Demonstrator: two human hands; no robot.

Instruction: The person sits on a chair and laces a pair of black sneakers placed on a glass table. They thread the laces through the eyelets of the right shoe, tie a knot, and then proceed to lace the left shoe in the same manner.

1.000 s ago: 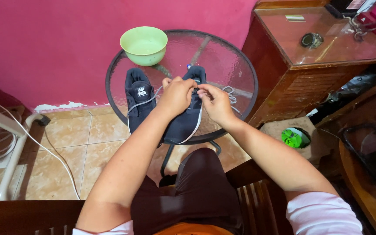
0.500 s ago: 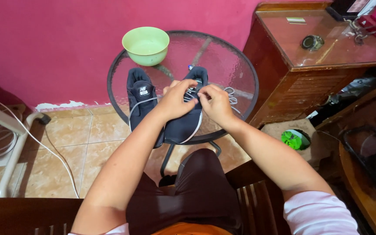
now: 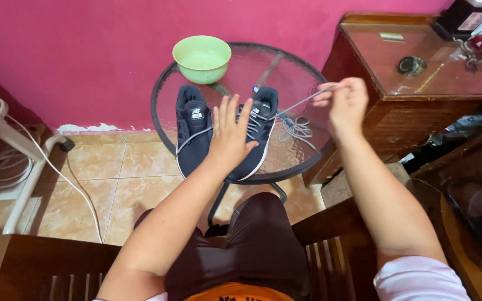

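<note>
Two dark navy sneakers lie side by side on a round glass table [image 3: 302,72]. My left hand [image 3: 231,136] rests flat, fingers spread, on the right sneaker [image 3: 262,114], pressing it down. My right hand [image 3: 346,105] is raised to the right of the shoe and pinches the end of its grey shoelace [image 3: 299,105], which runs taut from the shoe up to my fingers. The left sneaker [image 3: 192,125] lies untouched beside my left hand, a lace trailing off its side. A loose coil of grey lace [image 3: 297,129] sits on the glass right of the shoes.
A light green bowl [image 3: 202,57] stands at the back of the table. A wooden cabinet with a glass top [image 3: 436,72] is close on the right. A white metal frame and cables [image 3: 6,161] sit on the tiled floor at left. I sit on a wooden chair [image 3: 40,270].
My right hand has pulled away from the shoe up and to the right, drawing the lace out taut. My left hand has opened flat on the right sneaker.
</note>
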